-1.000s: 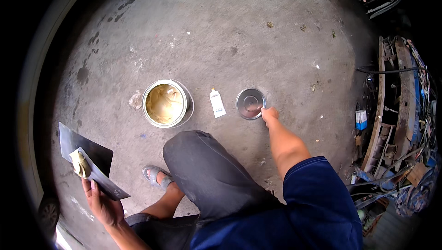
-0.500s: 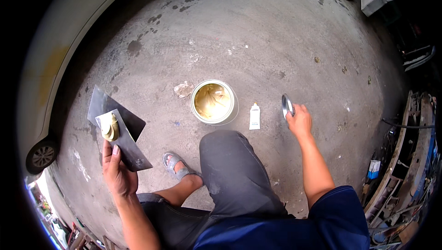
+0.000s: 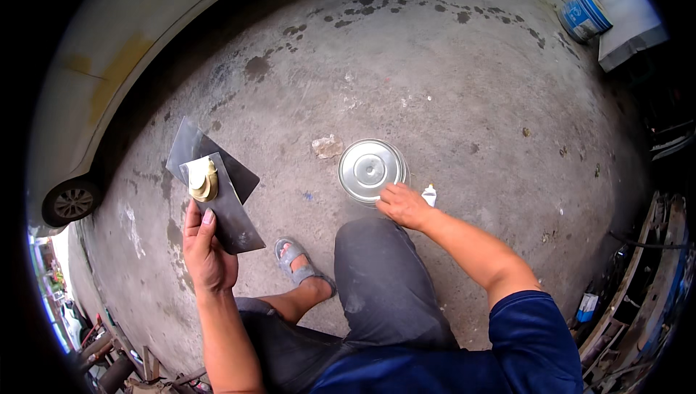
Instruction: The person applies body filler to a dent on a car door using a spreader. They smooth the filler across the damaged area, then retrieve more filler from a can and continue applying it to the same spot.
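My left hand [image 3: 210, 253] grips two thin, dark putty spreaders, their blades crossed. A thick dollop of cream-yellow putty [image 3: 206, 184] sits on the white corner of the front spreader [image 3: 238, 224]; the back spreader [image 3: 217, 146] sticks out behind it. On the floor in front of my knee, a round silver lid [image 3: 366, 166] covers the top of the putty can, and the putty inside is hidden. My right hand [image 3: 404, 205] has its fingers closed at the lid's near right edge. Partly hidden behind that wrist is a small white tube [image 3: 430, 194].
A crumpled pale lump [image 3: 328, 147] lies left of the can. A car with yellowish patches [image 3: 119, 75] stands at far left. Blue bucket [image 3: 584, 17] and white box [image 3: 629, 21] are at far right; long metal parts [image 3: 638, 278] are piled at near right.
My right hand has brought the lid leftward from beside the tube onto the can, covering the putty. My left hand still holds the spreaders. The view has shifted slightly.
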A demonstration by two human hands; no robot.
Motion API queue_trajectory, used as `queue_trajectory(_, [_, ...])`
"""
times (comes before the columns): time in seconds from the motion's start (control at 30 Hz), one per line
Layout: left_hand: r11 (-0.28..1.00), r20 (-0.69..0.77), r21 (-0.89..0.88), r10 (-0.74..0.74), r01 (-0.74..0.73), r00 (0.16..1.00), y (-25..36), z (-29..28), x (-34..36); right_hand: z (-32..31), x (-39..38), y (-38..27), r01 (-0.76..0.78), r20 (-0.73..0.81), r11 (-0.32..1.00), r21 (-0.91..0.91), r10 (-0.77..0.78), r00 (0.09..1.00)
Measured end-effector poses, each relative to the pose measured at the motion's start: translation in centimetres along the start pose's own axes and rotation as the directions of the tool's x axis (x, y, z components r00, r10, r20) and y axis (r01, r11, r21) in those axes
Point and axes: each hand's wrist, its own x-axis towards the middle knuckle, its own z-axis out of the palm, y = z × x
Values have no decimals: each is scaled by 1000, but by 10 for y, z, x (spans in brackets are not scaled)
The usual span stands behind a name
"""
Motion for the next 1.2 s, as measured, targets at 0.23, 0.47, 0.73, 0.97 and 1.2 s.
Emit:
queue_trajectory(0.23, [1000,-35,-14,6,-6,999,4,-11,-3,-17,32,-8,-193,-30,980,46,194,981])
queue_trajectory(0.47, [1000,-35,20,11,-10,999,2,-8,-2,-5,26,-13,-345,182,926,-151,369,911])
queue_trajectory(0.73, [997,-48,75,7,-3,999,-1,-20,-4,-4,-36,22,-801,-142,522,294,852,504])
queue_trajectory(0.97, [991,-39,137,3,2,999,-3,-8,1,80,-114,58,-993,97,-21,119,995,-9])
queue_trajectory(1.2, [995,-64,31,-89,91,994,-12,-8,-8,89,-90,35,-989,60,-34,-146,997,-43])
